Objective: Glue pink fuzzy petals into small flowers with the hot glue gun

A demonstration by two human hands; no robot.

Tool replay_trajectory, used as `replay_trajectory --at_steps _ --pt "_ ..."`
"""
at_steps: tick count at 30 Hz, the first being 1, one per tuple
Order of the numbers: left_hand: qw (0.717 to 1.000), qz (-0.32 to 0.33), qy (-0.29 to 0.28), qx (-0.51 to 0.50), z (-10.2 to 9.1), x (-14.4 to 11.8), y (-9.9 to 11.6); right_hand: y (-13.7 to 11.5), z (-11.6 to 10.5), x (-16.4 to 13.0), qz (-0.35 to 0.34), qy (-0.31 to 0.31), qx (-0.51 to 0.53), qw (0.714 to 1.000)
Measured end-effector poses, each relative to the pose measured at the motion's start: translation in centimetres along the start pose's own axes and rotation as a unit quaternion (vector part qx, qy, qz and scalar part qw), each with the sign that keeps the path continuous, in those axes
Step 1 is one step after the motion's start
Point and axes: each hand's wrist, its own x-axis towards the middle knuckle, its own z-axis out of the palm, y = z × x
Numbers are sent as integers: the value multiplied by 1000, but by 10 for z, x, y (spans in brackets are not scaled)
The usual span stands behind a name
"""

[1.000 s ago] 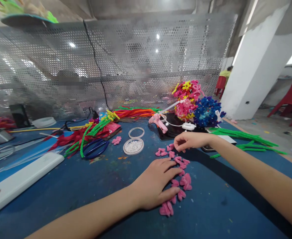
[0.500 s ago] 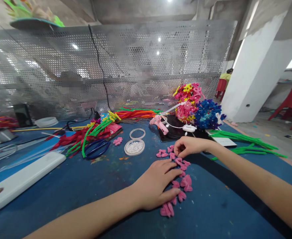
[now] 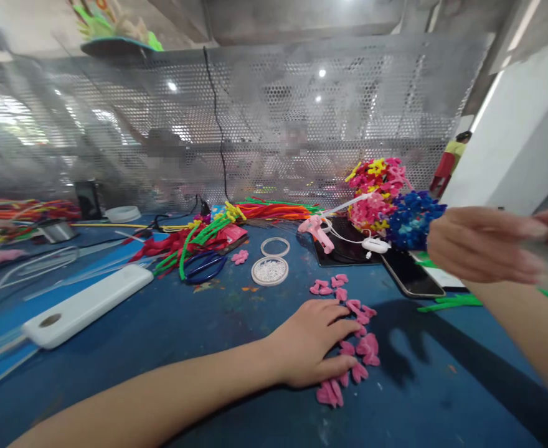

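My left hand [image 3: 312,345] lies palm down on the blue table, fingers spread, touching several small pink fuzzy pipe-cleaner pieces [image 3: 368,350]. More of these pieces run in a loose line past its fingertips. My right hand [image 3: 484,246] is raised at the right, smeared by motion, and I cannot make out whether anything is in its fingers. Below and left of it lies a phone [image 3: 413,275]. A pink glue gun [image 3: 318,233] rests beyond the pink pieces, beside a white plug-like device [image 3: 375,245]. A round dish of white beads [image 3: 269,272] sits left of them.
Pink, yellow and blue pipe-cleaner flowers [image 3: 414,214] stand at the back right. Blue-handled scissors [image 3: 205,267], red ribbon [image 3: 162,247] and a long white device [image 3: 89,305] lie to the left. A perforated metal screen [image 3: 264,112] closes off the back. Green pipe cleaners [image 3: 451,303] lie at right.
My right hand has left the pink pieces and risen to the right, uncovering the phone. My left hand keeps its place on the pieces. The camera view has turned somewhat left.
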Motion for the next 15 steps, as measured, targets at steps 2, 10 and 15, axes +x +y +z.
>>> replay_trajectory --at_steps 2,10,15 --pt "1000 0 5 2 0 -1 0 -1 0 3 -1 20 19 1000" --pt "1000 1 12 -21 4 -4 1 2 14 13 -11 142 265 954" --pt "983 -109 101 -103 -21 -7 -6 4 25 21 3 186 243 952"
